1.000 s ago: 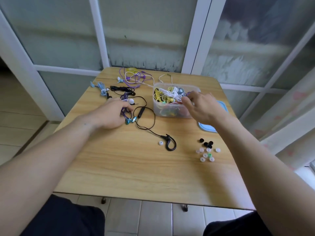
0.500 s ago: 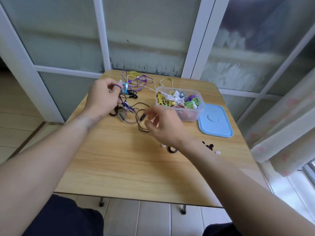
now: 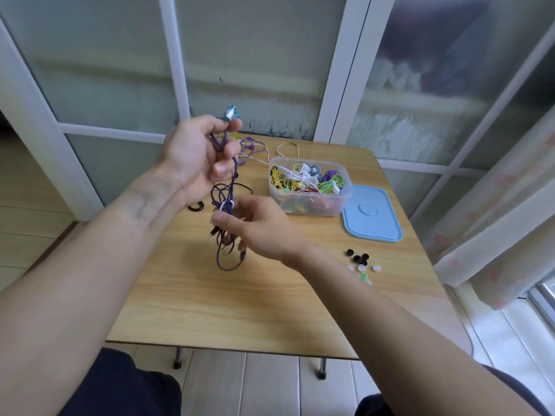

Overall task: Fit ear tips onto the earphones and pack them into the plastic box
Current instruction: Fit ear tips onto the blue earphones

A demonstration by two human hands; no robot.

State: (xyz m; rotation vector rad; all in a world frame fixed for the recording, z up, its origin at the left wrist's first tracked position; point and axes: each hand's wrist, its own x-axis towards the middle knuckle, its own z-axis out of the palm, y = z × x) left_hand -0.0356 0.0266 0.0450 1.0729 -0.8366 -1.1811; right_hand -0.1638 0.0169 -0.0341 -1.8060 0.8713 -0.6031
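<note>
Left hand gripped purple earphones by blue buds, raised above tabletop, right hand pinched dangling cable lower down (tangled), plastic box w/ earphones behind.

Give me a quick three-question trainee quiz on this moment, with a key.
1. True or false: the blue lid is on the plastic box.
2. Which hand holds the blue earbuds of the purple earphones? A left, B right
3. Fill in: the loose ear tips lie on the table, nearest the ___ hand.

Key: 1 false, it lies beside the box. 2 A, the left hand. 3 right; the right hand pinches the cable lower down.
</note>
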